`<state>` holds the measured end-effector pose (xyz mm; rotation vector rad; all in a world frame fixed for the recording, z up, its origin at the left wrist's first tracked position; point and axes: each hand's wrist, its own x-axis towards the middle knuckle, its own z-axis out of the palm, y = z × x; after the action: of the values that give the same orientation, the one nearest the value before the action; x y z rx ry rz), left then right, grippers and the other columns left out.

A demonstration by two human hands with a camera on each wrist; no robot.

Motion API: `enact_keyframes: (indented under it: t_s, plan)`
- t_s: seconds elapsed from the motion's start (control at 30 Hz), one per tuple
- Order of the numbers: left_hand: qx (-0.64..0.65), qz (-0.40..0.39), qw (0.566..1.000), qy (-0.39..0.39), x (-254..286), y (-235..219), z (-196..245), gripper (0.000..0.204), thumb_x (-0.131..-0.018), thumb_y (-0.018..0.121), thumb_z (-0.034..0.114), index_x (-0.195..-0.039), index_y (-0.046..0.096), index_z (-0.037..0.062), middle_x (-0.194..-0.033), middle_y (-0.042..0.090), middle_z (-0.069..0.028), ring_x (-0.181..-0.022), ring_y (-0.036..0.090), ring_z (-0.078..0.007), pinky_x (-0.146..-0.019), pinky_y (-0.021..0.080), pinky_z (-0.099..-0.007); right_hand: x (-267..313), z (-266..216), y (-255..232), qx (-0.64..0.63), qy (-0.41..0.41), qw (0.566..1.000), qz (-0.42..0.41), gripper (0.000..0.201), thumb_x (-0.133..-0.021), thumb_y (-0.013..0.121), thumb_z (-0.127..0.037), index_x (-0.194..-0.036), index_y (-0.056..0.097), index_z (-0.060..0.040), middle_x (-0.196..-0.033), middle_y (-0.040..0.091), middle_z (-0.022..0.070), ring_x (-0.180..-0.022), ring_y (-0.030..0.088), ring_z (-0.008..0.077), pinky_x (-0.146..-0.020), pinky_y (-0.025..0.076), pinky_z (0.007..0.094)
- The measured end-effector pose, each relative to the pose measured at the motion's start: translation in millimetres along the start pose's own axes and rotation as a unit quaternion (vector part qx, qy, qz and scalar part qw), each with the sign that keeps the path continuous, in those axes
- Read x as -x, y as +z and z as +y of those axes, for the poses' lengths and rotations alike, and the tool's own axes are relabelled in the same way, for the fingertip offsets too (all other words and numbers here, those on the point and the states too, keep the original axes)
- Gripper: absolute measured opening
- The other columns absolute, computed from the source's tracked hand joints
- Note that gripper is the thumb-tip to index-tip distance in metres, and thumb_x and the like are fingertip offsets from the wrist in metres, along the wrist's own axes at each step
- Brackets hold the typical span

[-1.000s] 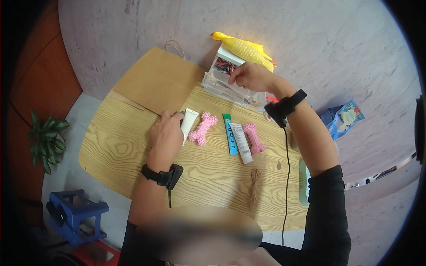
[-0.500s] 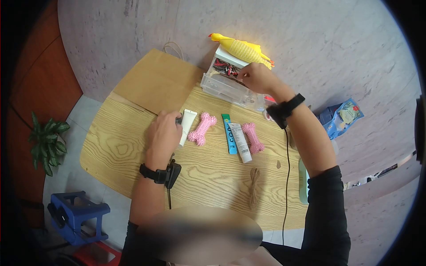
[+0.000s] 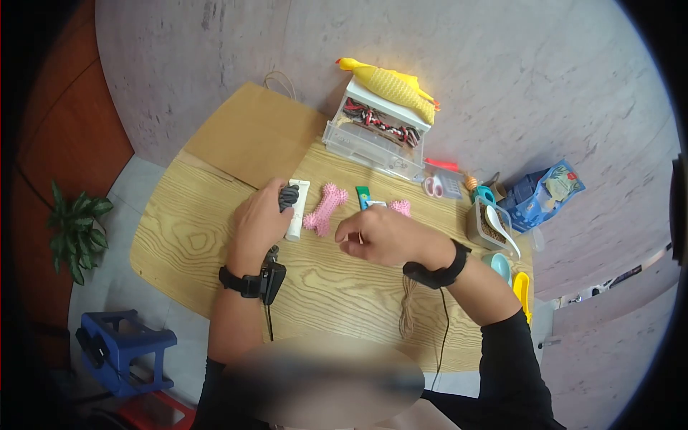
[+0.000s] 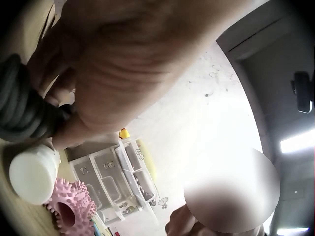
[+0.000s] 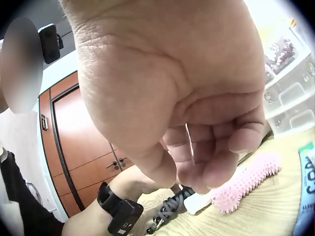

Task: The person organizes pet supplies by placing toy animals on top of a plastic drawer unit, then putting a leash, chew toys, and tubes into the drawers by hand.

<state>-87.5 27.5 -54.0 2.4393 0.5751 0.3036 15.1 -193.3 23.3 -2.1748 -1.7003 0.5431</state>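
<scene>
Pale mottled wall (image 3: pixel 502 93) behind, wood-grain bench (image 3: pixel 183 236) below, and the action is low on the bench's left half! The left hand (image 3: pixel 256 215) has its fingers curled round a dark grey cord bundle (image 3: pixel 289 198), right beside the white tube (image 3: pixel 296 222); whether cord and tube touch, I can't tell. Over on the other side, the right hand (image 3: pixel 373 233) hangs above the bench, fingers loosely bent, nothing in them, with the spiky pink bone (image 3: pixel 327 209) between it and the tube.

Technique now: I'd want that left grip firm across the coils, so no loop slips loose. Lifting straight up before any sideways move looks wise, since a sweep could nudge the tube. The free right hand seems well placed to steady the trailing end.

And the line of it! The bundle's long axis runs roughly towards the person, near enough alongside the tube. The coiled end pokes out past the left thumb, pointing away towards the paper bag (image 3: pixel 251 136); the other end, with its metal clip (image 5: pixel 153 227), points back towards the left wrist.
</scene>
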Motion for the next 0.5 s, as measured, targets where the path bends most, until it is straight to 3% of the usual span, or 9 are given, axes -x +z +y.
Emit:
enact_keyframes:
  t_s: [0.07, 0.1, 0.17, 0.2, 0.3, 0.33, 0.4, 0.47, 0.5]
  plan:
    - [0.088, 0.009, 0.996, -0.022, -1, -8, 6, 0.044, -0.091, 0.073, 0.014, -0.131, 0.060, 0.0025, -0.116, 0.073, -0.0179, -0.099, 0.072, -0.0292, -0.083, 0.057, -0.0387, 0, 2, 3, -0.048, 0.049, 0.997, -0.026, 0.015, -0.089, 0.070, -0.008, -0.102, 0.074, -0.0008, -0.085, 0.074, 0.0135, -0.076, 0.072, 0.0227, -0.072, 0.056, 0.0358]
    - [0.088, 0.009, 0.996, -0.017, -5, -2, 3, 0.044, -0.091, 0.073, 0.014, -0.131, 0.060, 0.0025, -0.116, 0.073, -0.0179, -0.099, 0.072, -0.0292, -0.083, 0.057, -0.0387, 1, 0, 2, -0.077, 0.053, 0.996, 0.006, 0.011, -0.088, 0.069, -0.010, -0.095, 0.073, -0.0028, -0.084, 0.072, 0.0138, -0.077, 0.071, 0.0301, -0.071, 0.055, 0.0397]
    - [0.461, 0.049, 0.885, 0.042, -16, 13, -2, 0.045, -0.093, 0.071, 0.005, -0.134, 0.054, 0.0011, -0.110, 0.070, -0.0133, -0.094, 0.070, -0.0214, -0.080, 0.059, -0.0333, -5, -6, -3, -0.094, 0.040, 0.993, 0.061, 0.014, -0.088, 0.070, -0.012, -0.098, 0.071, -0.0027, -0.084, 0.072, 0.0146, -0.077, 0.070, 0.0312, -0.071, 0.055, 0.0401]
    - [0.460, 0.046, 0.885, 0.047, -16, 16, 0, 0.045, -0.093, 0.071, 0.005, -0.134, 0.054, 0.0011, -0.110, 0.070, -0.0133, -0.094, 0.070, -0.0214, -0.080, 0.059, -0.0333, -8, -9, -4, -0.113, 0.025, 0.987, 0.110, 0.017, -0.088, 0.072, -0.014, -0.101, 0.069, -0.0027, -0.084, 0.071, 0.0154, -0.076, 0.069, 0.0323, -0.072, 0.055, 0.0405]
    - [0.699, -0.042, 0.711, 0.065, -11, 24, 16, 0.039, -0.097, 0.067, 0.000, -0.130, 0.048, 0.0055, -0.110, 0.064, -0.0083, -0.099, 0.069, -0.0187, -0.083, 0.063, -0.0365, -15, -16, -6, -0.065, 0.046, 0.987, 0.137, 0.023, -0.088, 0.074, -0.015, -0.105, 0.063, -0.0032, -0.086, 0.070, 0.0177, -0.077, 0.068, 0.0377, -0.072, 0.055, 0.0441]
    - [0.699, -0.042, 0.711, 0.068, -10, 30, 18, 0.039, -0.097, 0.067, 0.000, -0.130, 0.048, 0.0055, -0.110, 0.064, -0.0083, -0.099, 0.069, -0.0187, -0.083, 0.063, -0.0365, -15, -15, -8, -0.063, 0.045, 0.987, 0.139, 0.023, -0.088, 0.074, -0.015, -0.105, 0.063, -0.0032, -0.086, 0.070, 0.0177, -0.077, 0.068, 0.0377, -0.072, 0.055, 0.0441]
    - [0.767, -0.058, 0.635, 0.072, -8, 40, 21, 0.041, -0.094, 0.071, -0.001, -0.127, 0.047, 0.0065, -0.112, 0.064, -0.0085, -0.097, 0.070, -0.0189, -0.085, 0.064, -0.0373, -17, -11, -11, -0.002, 0.032, 0.989, 0.146, 0.025, -0.086, 0.075, -0.013, -0.102, 0.058, -0.0035, -0.085, 0.069, 0.0195, -0.082, 0.069, 0.0422, -0.072, 0.054, 0.0481]
    - [0.771, -0.066, 0.629, 0.073, -5, 39, 25, 0.033, -0.096, 0.067, -0.002, -0.122, 0.049, 0.0070, -0.115, 0.063, -0.0089, -0.104, 0.068, -0.0187, -0.082, 0.061, -0.0338, -14, -6, -25, 0.020, 0.029, 0.986, 0.165, 0.025, -0.086, 0.075, -0.011, -0.102, 0.057, -0.0036, -0.085, 0.069, 0.0197, -0.084, 0.069, 0.0429, -0.072, 0.054, 0.0491]
    - [0.729, -0.063, 0.677, 0.075, -4, 38, 26, 0.034, -0.096, 0.067, -0.002, -0.123, 0.049, 0.0074, -0.116, 0.062, -0.0088, -0.104, 0.067, -0.0174, -0.080, 0.059, -0.0305, -12, -2, -35, 0.041, 0.029, 0.981, 0.185, 0.026, -0.085, 0.074, -0.010, -0.102, 0.056, -0.0037, -0.085, 0.069, 0.0199, -0.085, 0.069, 0.0435, -0.072, 0.054, 0.0501]
